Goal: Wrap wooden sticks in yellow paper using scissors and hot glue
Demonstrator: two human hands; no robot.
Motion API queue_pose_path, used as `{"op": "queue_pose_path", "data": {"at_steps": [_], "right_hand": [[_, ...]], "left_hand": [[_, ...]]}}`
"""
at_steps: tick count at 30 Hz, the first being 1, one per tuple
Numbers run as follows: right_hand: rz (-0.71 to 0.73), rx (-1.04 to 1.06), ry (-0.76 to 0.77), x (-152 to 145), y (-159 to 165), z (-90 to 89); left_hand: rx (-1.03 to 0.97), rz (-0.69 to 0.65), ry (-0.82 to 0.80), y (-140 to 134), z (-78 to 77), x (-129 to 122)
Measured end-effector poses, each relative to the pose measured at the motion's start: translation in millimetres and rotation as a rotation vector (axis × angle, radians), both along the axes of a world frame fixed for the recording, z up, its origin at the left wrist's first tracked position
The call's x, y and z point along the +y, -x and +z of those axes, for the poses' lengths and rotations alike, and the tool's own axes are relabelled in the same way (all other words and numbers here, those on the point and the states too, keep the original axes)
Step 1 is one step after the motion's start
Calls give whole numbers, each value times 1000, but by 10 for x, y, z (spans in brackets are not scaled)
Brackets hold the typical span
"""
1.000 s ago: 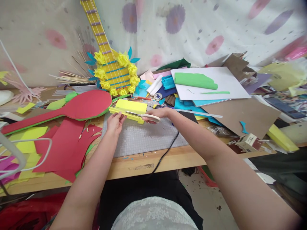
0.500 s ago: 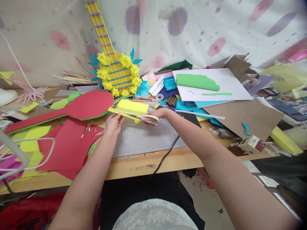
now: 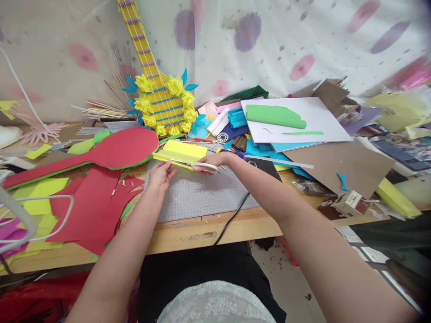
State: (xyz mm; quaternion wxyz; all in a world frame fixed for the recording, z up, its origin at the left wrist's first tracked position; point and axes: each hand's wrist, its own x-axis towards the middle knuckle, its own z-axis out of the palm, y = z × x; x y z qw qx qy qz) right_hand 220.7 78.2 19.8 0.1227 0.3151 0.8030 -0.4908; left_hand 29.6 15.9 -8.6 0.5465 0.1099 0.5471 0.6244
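Observation:
My left hand (image 3: 162,176) pinches the near edge of a yellow crepe paper roll (image 3: 183,151), close to its left end. My right hand (image 3: 213,162) is closed round the white handles of a pair of scissors (image 3: 209,168). Their blades point left along the paper's near edge, between my two hands. A narrow folded yellow strip runs along the blades. Both hands are held over a grey cutting mat (image 3: 198,196). How far the blades are apart is too small to tell.
Behind stands a yellow paper guitar (image 3: 164,105) with yellow flowers. A red guitar-shaped cutout (image 3: 124,148) and red paper scraps (image 3: 89,213) lie left. On the right are a white board (image 3: 323,119) with green crepe paper (image 3: 274,115), and brown card (image 3: 350,163). A black cable (image 3: 232,220) crosses the mat.
The scissors and my right hand have moved slightly left along the paper's edge. The crumpled yellow end by the blades no longer shows. My left hand keeps its hold.

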Motion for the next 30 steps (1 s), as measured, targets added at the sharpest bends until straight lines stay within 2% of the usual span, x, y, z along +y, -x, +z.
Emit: {"op": "queue_pose_path", "data": {"at_steps": [5, 10, 18, 23, 30], "right_hand": [[9, 45, -19, 34, 4, -43], [-13, 84, -57, 8, -21, -5], [-27, 63, -18, -3, -45, 48], [-23, 21, -14, 36, 26, 43], [-12, 17, -88, 79, 137, 45]], "left_hand": [[9, -12, 7, 10, 10, -8], [20, -18, -2, 12, 7, -13], [-12, -76, -12, 10, -19, -21], [-30, -109, -17, 13, -39, -15], [-28, -103, -21, 35, -30, -1]]}}
